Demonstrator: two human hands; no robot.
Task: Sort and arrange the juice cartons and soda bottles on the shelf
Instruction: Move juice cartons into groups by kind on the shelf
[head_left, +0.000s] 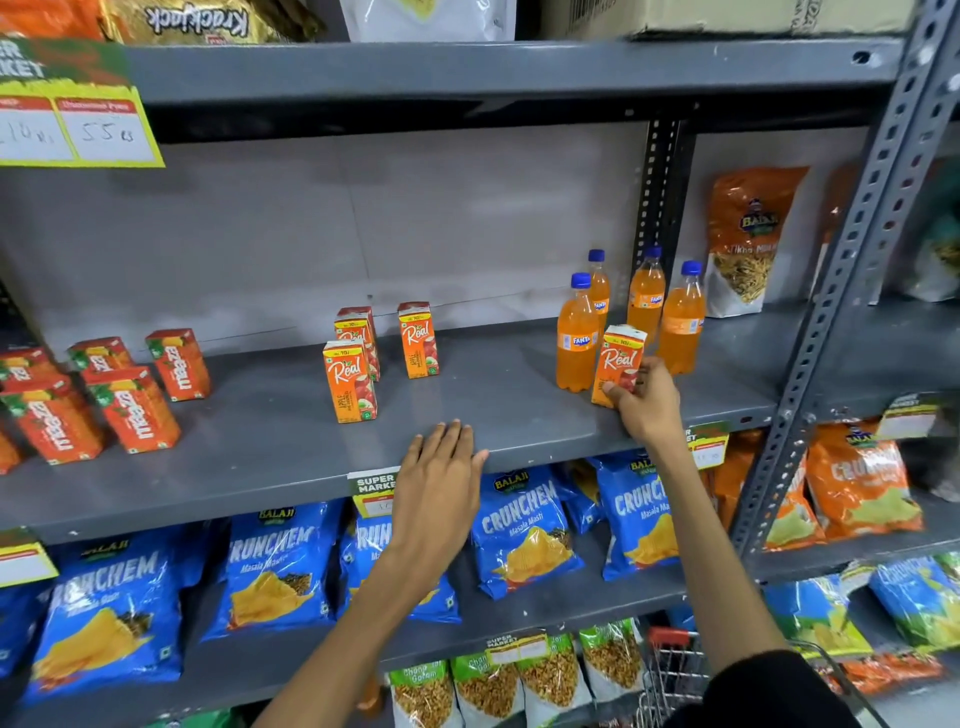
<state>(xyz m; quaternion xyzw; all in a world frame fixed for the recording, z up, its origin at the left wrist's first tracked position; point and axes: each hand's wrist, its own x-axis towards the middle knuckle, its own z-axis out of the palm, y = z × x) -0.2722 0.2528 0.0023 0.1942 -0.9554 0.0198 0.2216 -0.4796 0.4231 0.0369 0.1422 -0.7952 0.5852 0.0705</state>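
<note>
On the grey shelf, my right hand grips an orange Real juice carton standing in front of several orange Fanta bottles with blue caps at the right. Three more Real cartons stand upright mid-shelf. Several red Maaza cartons cluster at the left end. My left hand rests flat on the shelf's front edge, fingers spread, holding nothing.
A perforated steel upright bounds the shelf on the right, with Balaji snack bags beyond it. Blue Crunchem chip bags fill the shelf below. A price card hangs at upper left. A shopping trolley stands at bottom right.
</note>
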